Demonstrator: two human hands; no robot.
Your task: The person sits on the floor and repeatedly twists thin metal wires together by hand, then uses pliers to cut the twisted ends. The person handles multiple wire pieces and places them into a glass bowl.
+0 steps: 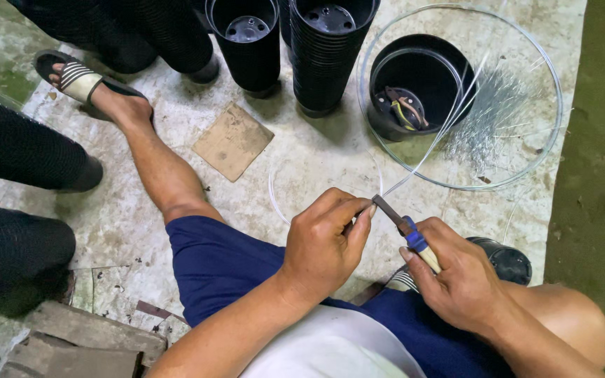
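While the left hand pinches thin silver wire, the right hand grips blue-handled pliers biting it. Many cut wire bits lie ready; the big wire loop remains uncut.

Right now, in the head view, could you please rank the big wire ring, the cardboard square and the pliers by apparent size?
1. Wire ring, clearly largest.
2. Cardboard square.
3. Pliers, though the right hand hides most of their handles and they sit nearer the camera, so this last ranking is unsure.
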